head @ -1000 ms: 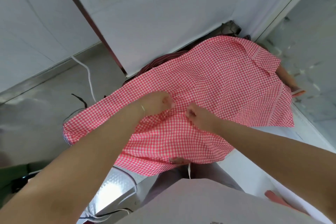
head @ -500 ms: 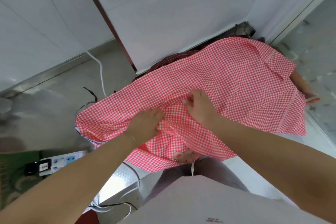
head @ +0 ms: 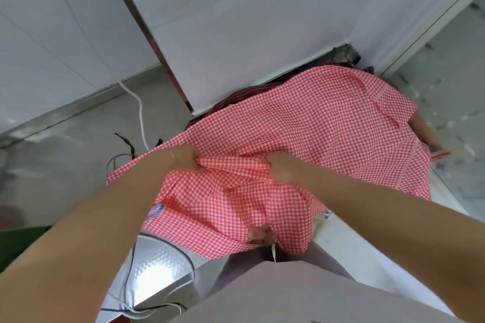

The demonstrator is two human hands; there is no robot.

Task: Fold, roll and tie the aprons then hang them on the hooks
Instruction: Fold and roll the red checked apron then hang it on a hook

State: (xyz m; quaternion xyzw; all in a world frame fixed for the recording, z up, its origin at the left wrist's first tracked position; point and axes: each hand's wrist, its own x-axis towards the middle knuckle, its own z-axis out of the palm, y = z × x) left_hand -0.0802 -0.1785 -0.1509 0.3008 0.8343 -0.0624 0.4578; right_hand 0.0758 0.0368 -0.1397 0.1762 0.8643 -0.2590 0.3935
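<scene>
Both hands on the apron (head: 315, 134), red-and-white gingham, spread across a white surface (head: 372, 246) with its near edge drooping off the front toward the person. Left hand (head: 181, 160) has fingers curled into the cloth, gripping a bunched fold near the apron's left side; thin bracelet (head: 172, 155) on that wrist. Right hand (head: 282, 168) also clenched on the fabric, just right of the left hand, knuckles up. Between the two hands the cloth is gathered into a raised ridge; hands are near each other but not touching. Far right corner of the apron is flipped over, showing a pale trim strip (head: 381, 93). A dark striped cloth (head: 236, 98) pokes out from under the apron's far edge, against the white wall panel (head: 236, 21). A striped blue-white piece (head: 156, 211) shows under the apron's left edge. White cable (head: 139, 110) runs along the grey floor (head: 65, 152) to the left. Shiny embossed metal surface (head: 154, 265) below the apron, with thin wires over it. No hooks in view.
</scene>
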